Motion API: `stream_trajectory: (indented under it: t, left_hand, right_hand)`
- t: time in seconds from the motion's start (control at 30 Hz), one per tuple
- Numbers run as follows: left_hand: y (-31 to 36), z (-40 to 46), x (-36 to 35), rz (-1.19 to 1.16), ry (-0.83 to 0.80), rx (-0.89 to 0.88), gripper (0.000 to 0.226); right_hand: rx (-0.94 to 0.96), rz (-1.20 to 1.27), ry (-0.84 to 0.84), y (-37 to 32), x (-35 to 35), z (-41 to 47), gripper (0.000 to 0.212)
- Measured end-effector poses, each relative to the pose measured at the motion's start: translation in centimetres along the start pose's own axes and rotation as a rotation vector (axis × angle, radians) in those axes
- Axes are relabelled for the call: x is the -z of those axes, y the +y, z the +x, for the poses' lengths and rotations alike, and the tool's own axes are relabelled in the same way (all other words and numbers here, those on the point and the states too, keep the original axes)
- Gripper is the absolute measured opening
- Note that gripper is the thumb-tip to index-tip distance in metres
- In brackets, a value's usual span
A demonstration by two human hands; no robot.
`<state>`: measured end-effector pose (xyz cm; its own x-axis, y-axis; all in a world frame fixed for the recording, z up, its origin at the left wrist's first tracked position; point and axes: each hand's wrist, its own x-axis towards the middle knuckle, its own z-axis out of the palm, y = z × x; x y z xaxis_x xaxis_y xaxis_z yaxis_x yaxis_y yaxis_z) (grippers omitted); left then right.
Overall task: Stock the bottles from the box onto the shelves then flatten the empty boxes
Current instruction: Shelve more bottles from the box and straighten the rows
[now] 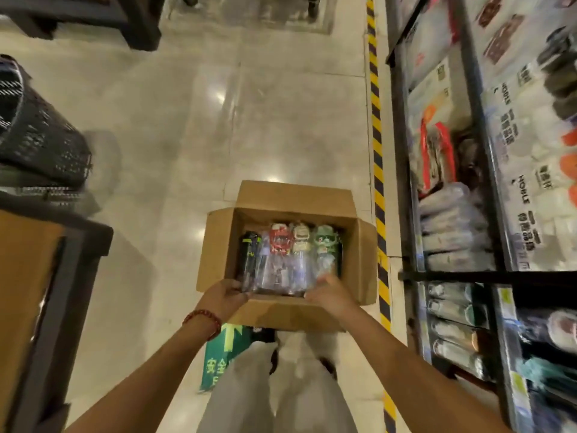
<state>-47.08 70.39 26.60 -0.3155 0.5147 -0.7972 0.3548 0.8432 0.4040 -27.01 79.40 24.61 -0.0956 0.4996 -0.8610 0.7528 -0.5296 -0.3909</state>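
Note:
An open cardboard box (359, 245) stands on the floor in front of my feet, flaps spread outward. Inside lie several bottles in clear wrap (287, 260), with red, cream and green character tops, plus a black bottle (248, 254) at the left side. My left hand (223, 296) is at the near left of the box, fingers curled on the wrapped bottles' end. My right hand (327, 292) is at the near right, fingers spread and touching the same wrapped pack. The picture is blurred, so the exact grip is hard to tell.
Dark metal shelves (474, 151) full of packaged goods run along the right, behind a yellow-black floor stripe (377, 151). A black mesh basket (37, 132) and a wooden-panelled stand (46, 276) are at left. A green floor sign (224, 354) lies under the box's near edge.

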Motion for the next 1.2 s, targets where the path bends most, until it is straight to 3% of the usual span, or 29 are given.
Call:
stream_trajectory:
  t: [0.1, 0.23, 0.6, 0.7, 0.8, 0.97, 1.13, 1.2]
  left_hand:
    - [-1.1, 5.2, -1.1, 0.028, -0.056, -0.004, 0.022]
    - [-2.1, 11.6, -3.5, 0.048, -0.088, 0.035, 0.034]
    - [-4.0, 29.7, -14.0, 0.022, -0.132, 0.133, 0.058]
    - [-4.4, 34.2, -16.9, 0.002, -0.077, 0.148, 0.071]
    - [-4.8, 37.4, -19.6, -0.057, -0.014, 0.192, 0.078]
    - [-5.5, 41.8, -22.9, -0.349, 0.071, 0.260, 0.078]
    - [-4.7, 43.0, -25.1, -0.384, 0.175, 0.270, 0.086]
    - [-4.4, 42.9, -25.2, -0.382, 0.143, 0.254, 0.072]
  right_hand:
    - [-0.032, -0.005, 0.001, 1.0, -1.5, 5.4, 0.037]
    - [-0.046, -0.055, 0.013, 2.3, -2.2, 11.2, 0.027]
    - [-0.132, -0.174, 0.138, 9.3, -2.5, 30.1, 0.066]
    - [-0.154, -0.235, 0.257, 11.1, -2.3, 34.9, 0.072]
    - [-0.194, -0.294, 0.326, 12.9, -2.3, 38.4, 0.091]
    - [-0.155, 0.007, 0.249, 15.3, -2.5, 43.2, 0.098]
    - [-0.101, 0.127, 0.290, 16.2, -2.8, 44.4, 0.089]
    - [-0.095, 0.165, 0.312, 16.2, -2.8, 44.6, 0.080]
